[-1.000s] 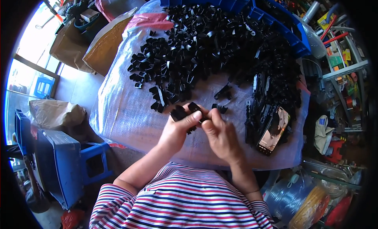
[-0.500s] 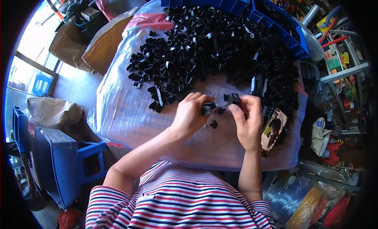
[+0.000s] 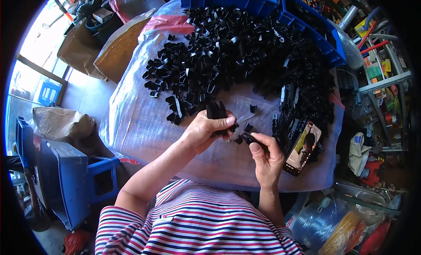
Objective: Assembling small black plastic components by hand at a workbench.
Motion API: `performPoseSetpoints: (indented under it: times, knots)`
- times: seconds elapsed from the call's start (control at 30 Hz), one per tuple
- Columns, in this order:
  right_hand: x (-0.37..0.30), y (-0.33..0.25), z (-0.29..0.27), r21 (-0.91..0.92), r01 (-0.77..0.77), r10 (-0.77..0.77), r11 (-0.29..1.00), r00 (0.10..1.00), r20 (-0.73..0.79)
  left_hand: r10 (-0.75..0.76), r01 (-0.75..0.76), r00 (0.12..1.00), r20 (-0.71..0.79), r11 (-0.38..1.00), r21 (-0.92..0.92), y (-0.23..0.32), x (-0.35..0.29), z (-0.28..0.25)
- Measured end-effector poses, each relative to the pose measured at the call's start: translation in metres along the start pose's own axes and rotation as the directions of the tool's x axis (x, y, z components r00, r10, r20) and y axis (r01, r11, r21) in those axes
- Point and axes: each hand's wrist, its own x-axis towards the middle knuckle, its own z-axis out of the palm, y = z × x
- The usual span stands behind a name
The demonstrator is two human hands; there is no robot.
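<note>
So we've got our left hand (image 3: 204, 131) curled round a bunch (image 3: 215, 109) of black plastic bits, thumb laid over them and the tops poking up past the fingers. It's a closed grip; we can't count the bits, since the hand covers too much of them.

Our right hand (image 3: 269, 161) is just beside it, a bit lower and to the right, with thumb and forefinger pinched on one dark part (image 3: 259, 143). The pinch is nearly closed, with only the part between. We honestly can't tell if its far end touches anything in the left hand.

Both hands are over a white woven sack (image 3: 140, 117) spread out flat. A few loose pieces lie near our hands, one of them (image 3: 253, 108) sitting alone above the right hand. Further up there's a big heap (image 3: 228, 53) of black bits, and on its right side we've got longer strips (image 3: 289, 101) bunched together. Our phone (image 3: 302, 149) lies face up, screen lit, just right of the right hand and by the strips.

Behind the heap we can see a blue bin (image 3: 228, 0) and another crate (image 3: 335, 47), also blue. Down left, off the sack, is a blue stool (image 3: 103, 178).
</note>
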Motion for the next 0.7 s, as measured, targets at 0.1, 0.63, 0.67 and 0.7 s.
performPoseSetpoints:
  times: [0.1, 0.63, 0.67, 0.7]
  knots:
    - [0.002, -0.009, 0.003, -0.04, 0.015, -0.016, 0.999, 1.0, -0.018, -0.014, 0.015, 0.999, 0.04, 1.0, -0.026, -0.001, -0.006, 0.002]
    - [-0.001, 0.002, 0.025, -0.221, 0.051, -0.061, 0.974, 0.997, -0.04, 0.367, -0.312, 0.927, -0.078, 0.869, 0.385, -0.006, -0.022, 0.026]
    - [0.0, 0.004, 0.034, -0.199, 0.053, -0.064, 0.979, 0.997, -0.051, 0.413, -0.337, 0.902, -0.125, 0.856, 0.391, -0.008, -0.023, 0.027]
    - [0.002, 0.005, 0.041, -0.176, 0.055, -0.067, 0.983, 0.996, -0.062, 0.457, -0.362, 0.873, -0.171, 0.842, 0.4, -0.009, -0.023, 0.028]
